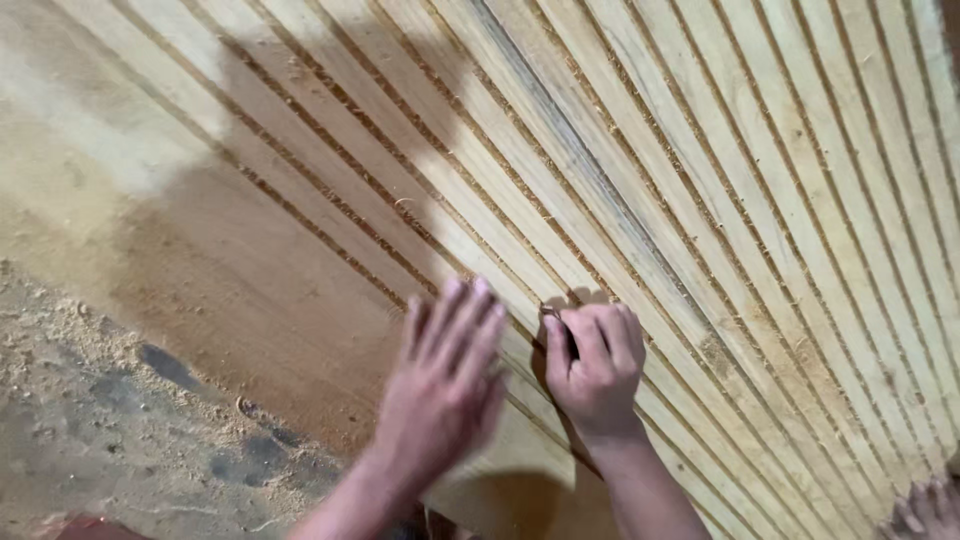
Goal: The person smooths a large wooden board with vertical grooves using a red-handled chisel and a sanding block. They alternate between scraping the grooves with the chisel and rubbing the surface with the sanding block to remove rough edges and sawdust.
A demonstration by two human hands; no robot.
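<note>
A large pale wooden panel (700, 180) lies flat, cut with many long parallel grooves that hold sawdust. My left hand (445, 385) is blurred, its fingers spread flat on the slats near the smooth uncut part of the board. Beside it, my right hand (595, 365) is curled into a fist on a slat, pinching something small and dark (570, 343) at the thumb. What that small thing is cannot be made out.
The board's left part (200, 230) is smooth and ungrooved. A dirty floor (90, 430) with sawdust and dark patches lies at lower left. Toes of a foot (925, 510) show at the lower right corner.
</note>
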